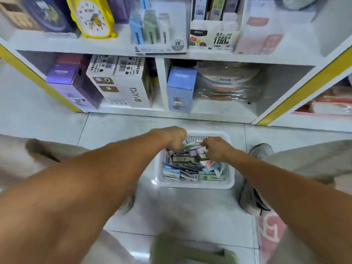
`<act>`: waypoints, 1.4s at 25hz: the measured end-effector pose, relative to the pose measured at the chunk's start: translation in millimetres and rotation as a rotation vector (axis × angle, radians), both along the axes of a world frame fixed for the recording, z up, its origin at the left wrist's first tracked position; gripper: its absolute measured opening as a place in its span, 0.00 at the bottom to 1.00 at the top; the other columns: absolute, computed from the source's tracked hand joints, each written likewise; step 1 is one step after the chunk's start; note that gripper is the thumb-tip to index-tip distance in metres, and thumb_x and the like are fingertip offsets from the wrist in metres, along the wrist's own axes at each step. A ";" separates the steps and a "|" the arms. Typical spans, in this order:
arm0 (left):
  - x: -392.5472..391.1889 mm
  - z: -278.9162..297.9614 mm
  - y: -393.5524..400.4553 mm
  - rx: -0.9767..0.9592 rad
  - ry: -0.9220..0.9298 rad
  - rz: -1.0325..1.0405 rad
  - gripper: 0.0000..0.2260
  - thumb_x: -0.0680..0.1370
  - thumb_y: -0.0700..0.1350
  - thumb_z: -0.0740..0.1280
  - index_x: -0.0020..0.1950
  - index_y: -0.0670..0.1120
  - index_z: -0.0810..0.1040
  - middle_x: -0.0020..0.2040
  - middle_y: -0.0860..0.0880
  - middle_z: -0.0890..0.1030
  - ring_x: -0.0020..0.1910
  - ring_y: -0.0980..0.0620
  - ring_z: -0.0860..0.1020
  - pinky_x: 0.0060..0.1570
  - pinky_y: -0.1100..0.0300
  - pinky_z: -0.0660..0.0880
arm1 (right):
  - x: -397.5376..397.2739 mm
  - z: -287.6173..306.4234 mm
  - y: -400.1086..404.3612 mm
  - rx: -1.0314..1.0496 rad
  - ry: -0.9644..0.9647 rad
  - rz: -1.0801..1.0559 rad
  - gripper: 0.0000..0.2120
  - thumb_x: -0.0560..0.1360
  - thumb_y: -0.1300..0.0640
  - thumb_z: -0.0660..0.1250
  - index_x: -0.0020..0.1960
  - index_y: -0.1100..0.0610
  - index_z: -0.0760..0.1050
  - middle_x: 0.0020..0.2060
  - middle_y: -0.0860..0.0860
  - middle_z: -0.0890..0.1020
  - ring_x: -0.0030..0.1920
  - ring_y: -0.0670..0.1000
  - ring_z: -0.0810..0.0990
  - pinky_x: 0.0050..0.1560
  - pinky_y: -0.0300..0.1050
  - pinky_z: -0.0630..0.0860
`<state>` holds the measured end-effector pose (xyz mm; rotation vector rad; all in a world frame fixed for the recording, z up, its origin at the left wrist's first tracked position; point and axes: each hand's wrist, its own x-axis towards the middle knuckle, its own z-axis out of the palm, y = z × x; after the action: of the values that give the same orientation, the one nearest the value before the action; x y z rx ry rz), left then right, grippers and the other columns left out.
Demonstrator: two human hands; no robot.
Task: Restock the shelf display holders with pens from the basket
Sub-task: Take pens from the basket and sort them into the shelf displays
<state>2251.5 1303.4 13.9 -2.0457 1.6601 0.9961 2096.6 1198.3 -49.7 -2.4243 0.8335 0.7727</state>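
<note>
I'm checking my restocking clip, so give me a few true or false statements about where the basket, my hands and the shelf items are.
1. The white basket sits on the tiled floor. True.
2. Both the left hand and right hand reach into the basket. True.
3. The basket is empty. False: it holds many packaged pens.
4. The yellow clock stands on the bottom shelf. False: it is on the upper shelf.
5. The DIY box is in the lower left compartment. True.

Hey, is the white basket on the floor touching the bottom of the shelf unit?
Apart. The head view shows a strip of bare floor tile between the white basket and the shelf unit.
</note>
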 end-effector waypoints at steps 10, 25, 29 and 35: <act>-50.6 -139.0 28.6 -0.077 0.129 0.152 0.35 0.72 0.52 0.75 0.71 0.40 0.63 0.65 0.38 0.74 0.62 0.39 0.75 0.55 0.49 0.74 | -50.7 -76.0 37.7 -0.049 -0.133 -0.170 0.27 0.72 0.68 0.64 0.71 0.65 0.68 0.65 0.64 0.72 0.61 0.65 0.74 0.61 0.55 0.74; -98.1 -145.2 -20.3 -0.049 -0.139 -0.009 0.37 0.72 0.40 0.73 0.74 0.38 0.56 0.68 0.35 0.62 0.67 0.37 0.64 0.64 0.44 0.72 | -61.0 -83.0 9.8 -0.100 -0.367 -0.584 0.20 0.70 0.73 0.62 0.56 0.59 0.82 0.51 0.56 0.84 0.49 0.57 0.82 0.47 0.38 0.72; -105.8 -154.2 -19.6 -0.077 -0.107 0.042 0.30 0.74 0.36 0.68 0.72 0.38 0.58 0.67 0.38 0.64 0.64 0.39 0.66 0.53 0.44 0.74 | -61.7 -86.5 15.3 -0.110 -0.398 -0.596 0.16 0.71 0.72 0.63 0.52 0.59 0.83 0.49 0.57 0.85 0.48 0.59 0.83 0.47 0.45 0.78; -104.4 -163.4 -17.3 -0.124 -0.179 -0.040 0.32 0.71 0.42 0.74 0.70 0.38 0.61 0.65 0.38 0.68 0.64 0.38 0.68 0.56 0.42 0.73 | -55.0 -92.8 16.1 -0.057 -0.390 -0.682 0.16 0.71 0.71 0.62 0.52 0.58 0.82 0.48 0.55 0.84 0.48 0.57 0.81 0.47 0.47 0.79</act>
<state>2147.1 1286.1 -149.6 -2.1019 1.6984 0.6902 2041.6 1214.4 -142.5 -2.0130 1.3970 0.0181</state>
